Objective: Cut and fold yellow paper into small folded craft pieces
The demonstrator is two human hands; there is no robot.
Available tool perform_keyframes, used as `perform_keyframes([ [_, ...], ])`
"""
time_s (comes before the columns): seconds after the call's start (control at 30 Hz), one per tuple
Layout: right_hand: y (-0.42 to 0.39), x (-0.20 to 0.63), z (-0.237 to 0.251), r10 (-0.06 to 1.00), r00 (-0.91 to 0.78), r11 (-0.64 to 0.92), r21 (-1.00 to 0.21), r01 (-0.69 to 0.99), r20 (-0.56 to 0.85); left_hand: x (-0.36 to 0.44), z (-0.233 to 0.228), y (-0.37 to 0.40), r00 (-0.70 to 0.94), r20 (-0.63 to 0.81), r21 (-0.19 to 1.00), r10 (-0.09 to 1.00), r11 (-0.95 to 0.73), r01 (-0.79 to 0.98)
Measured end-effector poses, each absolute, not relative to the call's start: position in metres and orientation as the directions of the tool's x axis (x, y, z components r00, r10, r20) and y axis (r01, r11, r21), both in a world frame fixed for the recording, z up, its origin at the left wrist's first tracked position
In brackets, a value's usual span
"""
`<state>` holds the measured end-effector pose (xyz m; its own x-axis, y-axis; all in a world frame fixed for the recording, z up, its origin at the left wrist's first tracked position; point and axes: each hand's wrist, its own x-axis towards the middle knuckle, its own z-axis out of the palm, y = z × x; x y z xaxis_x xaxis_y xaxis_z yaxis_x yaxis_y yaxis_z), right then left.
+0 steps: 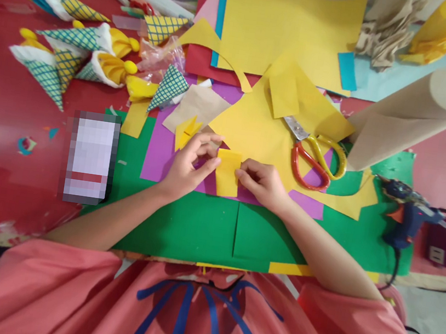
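Between my hands is a small folded piece of yellow paper point(227, 176), held upright over the purple sheet. My left hand point(193, 164) pinches its left edge between thumb and fingers. On the right edge, my right hand point(260, 182) grips the same piece with thumb and curled forefinger. Just left of my left hand lies a small folded yellow paper shape point(187, 132). Scissors point(311, 160) with one red and one yellow handle rest beyond my right hand, on a large yellow sheet point(250, 121).
Several patterned paper cones point(49, 73) lie at the left, above a phone point(90, 158) with a blurred screen. A brown paper roll point(416, 117) and a blue glue gun point(404, 223) are at the right. Stacked coloured sheets point(288, 27) lie at the back. Green sheets point(197, 230) cover the front.
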<state>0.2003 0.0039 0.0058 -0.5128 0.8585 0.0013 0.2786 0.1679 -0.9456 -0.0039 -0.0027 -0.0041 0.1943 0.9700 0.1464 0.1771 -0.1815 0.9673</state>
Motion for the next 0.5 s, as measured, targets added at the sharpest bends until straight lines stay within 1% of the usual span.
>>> perform_keyframes([
  [0.13,0.004,0.2002,0.0056,0.86,-0.51,0.173,-0.942,0.288,0.003,-0.0037,-0.0039,-0.0022,0.193,0.156,0.968,0.969,-0.189,0.167],
  [0.27,0.0039,0.1999,0.0051,0.853,-0.522,0.196,-0.938,0.287,0.018,-0.0033,-0.0048,-0.0003,0.154,0.184,0.965,0.971,-0.208,0.158],
  [0.5,0.0041,0.1996,0.0058,0.859,-0.513,0.188,-0.936,0.297,0.01,-0.0017,-0.0038,-0.0003,0.125,0.228,0.957,0.966,-0.246,0.156],
])
